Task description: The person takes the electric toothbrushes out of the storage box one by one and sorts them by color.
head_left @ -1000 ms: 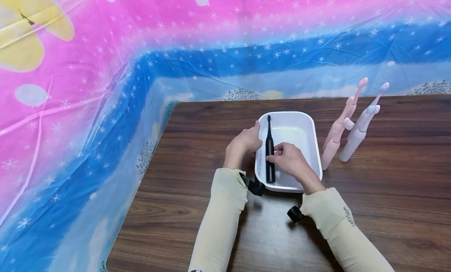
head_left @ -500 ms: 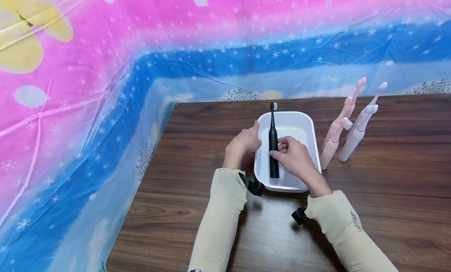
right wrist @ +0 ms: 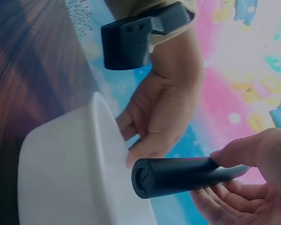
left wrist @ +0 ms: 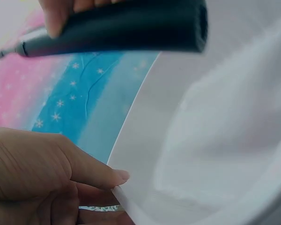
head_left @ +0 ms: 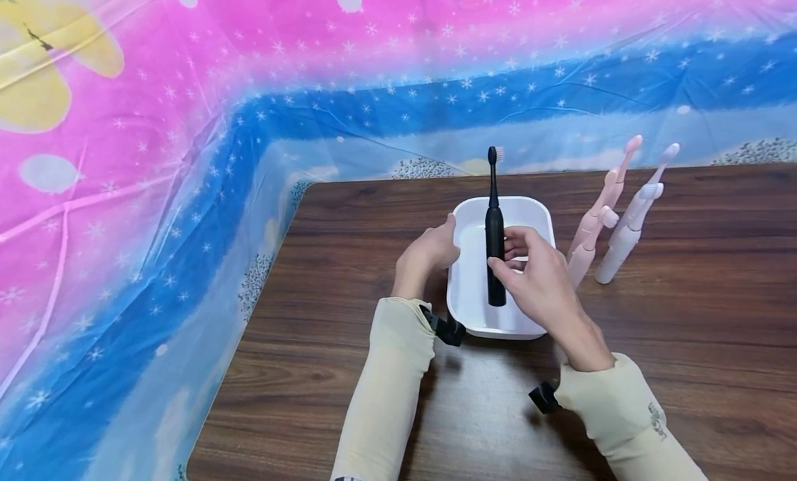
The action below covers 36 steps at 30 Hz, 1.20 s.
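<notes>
A black electric toothbrush [head_left: 495,242] stands brush head up over the white bin [head_left: 463,308], its bristles facing right. My right hand [head_left: 538,273] pinches its handle between thumb and fingers. In the right wrist view the flat base of the toothbrush [right wrist: 178,176] shows a small slot. At the bin's left side, my left hand [head_left: 429,256] grips the rim, thumb over the inside and fingers outside, as the left wrist view of that hand [left wrist: 51,173] shows. Inside the bin only its white floor and walls are visible.
Right of the bin stand pink electric toothbrushes [head_left: 584,256] and pale lilac-white ones [head_left: 618,249], upright and close to my right hand. The dark wooden table [head_left: 324,315] ends at a left edge, and a pink and blue patterned cloth [head_left: 386,114] hangs behind it.
My right hand has lifted the black toothbrush up out of the bin and moved it slightly right, turning its bristles to the right. My left hand has stayed at the rim.
</notes>
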Tool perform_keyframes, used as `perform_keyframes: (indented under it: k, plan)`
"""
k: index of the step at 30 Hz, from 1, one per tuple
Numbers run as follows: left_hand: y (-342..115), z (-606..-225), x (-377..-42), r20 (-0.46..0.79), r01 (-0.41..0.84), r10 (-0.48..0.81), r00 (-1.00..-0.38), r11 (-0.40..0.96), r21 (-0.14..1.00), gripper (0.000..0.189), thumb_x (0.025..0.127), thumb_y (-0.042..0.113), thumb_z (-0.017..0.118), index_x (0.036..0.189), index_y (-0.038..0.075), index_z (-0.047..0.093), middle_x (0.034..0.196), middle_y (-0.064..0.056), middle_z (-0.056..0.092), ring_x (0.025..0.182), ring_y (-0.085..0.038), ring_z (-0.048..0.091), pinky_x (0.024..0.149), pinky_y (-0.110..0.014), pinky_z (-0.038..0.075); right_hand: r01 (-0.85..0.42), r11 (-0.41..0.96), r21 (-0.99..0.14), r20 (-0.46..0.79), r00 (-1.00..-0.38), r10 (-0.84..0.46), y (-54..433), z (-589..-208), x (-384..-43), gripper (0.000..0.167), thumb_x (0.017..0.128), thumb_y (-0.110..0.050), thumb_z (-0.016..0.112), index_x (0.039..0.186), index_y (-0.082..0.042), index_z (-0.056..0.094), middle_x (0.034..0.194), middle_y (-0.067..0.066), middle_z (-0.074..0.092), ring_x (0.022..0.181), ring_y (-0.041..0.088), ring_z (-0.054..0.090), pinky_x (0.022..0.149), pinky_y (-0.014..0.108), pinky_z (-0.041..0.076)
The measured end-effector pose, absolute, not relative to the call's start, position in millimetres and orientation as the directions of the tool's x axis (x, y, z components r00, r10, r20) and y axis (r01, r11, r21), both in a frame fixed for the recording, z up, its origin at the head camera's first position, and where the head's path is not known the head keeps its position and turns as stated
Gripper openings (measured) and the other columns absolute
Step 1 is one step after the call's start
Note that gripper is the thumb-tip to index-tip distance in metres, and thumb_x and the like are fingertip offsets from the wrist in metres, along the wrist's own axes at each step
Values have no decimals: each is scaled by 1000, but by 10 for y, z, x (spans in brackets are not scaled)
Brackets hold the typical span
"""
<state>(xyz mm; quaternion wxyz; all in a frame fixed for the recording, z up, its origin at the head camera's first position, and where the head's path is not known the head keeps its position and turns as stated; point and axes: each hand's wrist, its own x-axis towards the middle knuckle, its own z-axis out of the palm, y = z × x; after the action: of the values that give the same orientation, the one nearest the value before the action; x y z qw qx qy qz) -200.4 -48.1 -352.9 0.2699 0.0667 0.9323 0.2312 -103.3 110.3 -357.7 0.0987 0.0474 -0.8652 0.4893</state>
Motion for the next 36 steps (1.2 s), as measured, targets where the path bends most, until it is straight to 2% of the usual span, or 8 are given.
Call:
perform_keyframes:
  k: [4,7,14,19,23,28,32,36]
  plan:
    - [-470,-3541,-2028,-487,5,246,-838,896,444,68,101,14,39,156,18,-1,92,-10,62,47,-13,37,53,-28,38,-191,494,-848,240,-970,36,1165,-3525,-948,40,89,-7,65,125,2,51,103,16,61,97,26,60,85,44,53]
    - [-462,-3549,-2039,-492,2,241,-837,899,437,68,101,14,38,156,18,-2,88,-9,60,46,-13,36,52,-28,38,-194,485,-853,257,-964,65,1211,-3504,-894,40,87,-6,66,124,2,52,103,15,61,96,25,60,84,42,53]
    - [-464,-3554,-2035,-509,-23,221,-832,902,431,68,101,15,37,155,20,-4,91,-9,59,45,-13,32,52,-28,37,-200,498,-844,286,-953,102,1318,-3494,-775,41,85,-7,69,123,-2,54,102,12,64,93,17,60,83,26,53]
    - [-457,-3545,-2013,-496,-18,233,-837,893,450,68,101,15,38,155,19,-3,89,-10,59,48,-15,41,52,-29,39,-227,500,-836,323,-940,114,1402,-3538,-700,42,85,-6,69,124,-2,54,104,10,66,90,3,58,82,10,47]
    - [-450,-3551,-2020,-491,-10,238,-838,893,450,68,101,14,38,155,18,-3,93,-11,60,48,-15,39,52,-29,39,-245,519,-819,359,-924,129,1483,-3595,-651,43,84,-5,70,124,-1,53,108,11,65,89,-9,55,80,6,46]
    - [-453,-3555,-2044,-492,14,250,-834,901,433,67,101,14,36,155,17,-4,111,-13,64,45,-13,32,50,-28,36,-243,506,-828,365,-918,157,1553,-3638,-591,44,83,-3,70,122,1,52,108,14,65,89,-13,55,77,4,45]
    - [-456,-3548,-2043,-495,22,256,-831,902,430,67,102,14,36,155,17,-5,92,-10,64,45,-14,33,51,-28,37,-263,492,-830,386,-907,167,1578,-3672,-553,46,80,2,72,121,3,53,108,14,64,89,-13,55,77,4,45]
    - [-464,-3546,-2033,-481,33,265,-836,899,438,67,102,14,36,155,15,-4,85,-5,62,47,-14,37,53,-29,38,-303,491,-817,433,-884,175,1602,-3713,-519,47,77,5,73,120,4,54,109,12,63,90,-13,56,79,4,45]
